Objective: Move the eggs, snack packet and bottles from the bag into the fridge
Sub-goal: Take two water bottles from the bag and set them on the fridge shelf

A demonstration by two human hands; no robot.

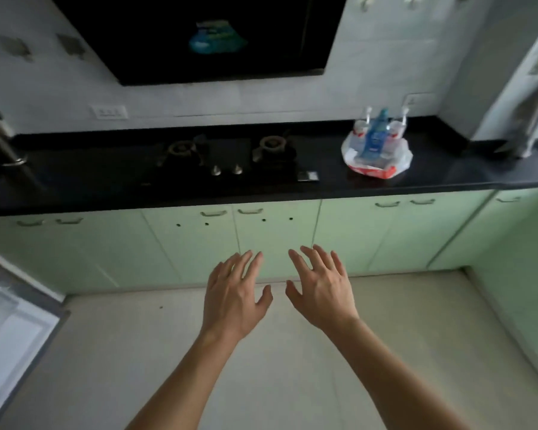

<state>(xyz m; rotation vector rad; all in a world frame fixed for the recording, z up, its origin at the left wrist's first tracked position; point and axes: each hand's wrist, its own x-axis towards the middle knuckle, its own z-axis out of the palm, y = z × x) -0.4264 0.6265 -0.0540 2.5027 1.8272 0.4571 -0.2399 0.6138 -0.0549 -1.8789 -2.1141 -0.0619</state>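
A white and red plastic bag (395,161) sits on the black counter (441,172) at the right. A blue snack packet (375,136) and two clear bottles with white caps (367,121) stick up out of it; no eggs show. The grey fridge (491,88) stands at the far right, door shut, with a long handle (533,119). My left hand (233,296) and my right hand (320,290) are held out side by side over the floor, palms down, fingers spread, holding nothing, well short of the counter.
A two-burner gas stove (227,156) lies in the counter's middle under a black chimney hood (199,35). Pale green cabinets (277,240) run below. A tap (0,141) is at the left. A white appliance (10,330) juts in at lower left.
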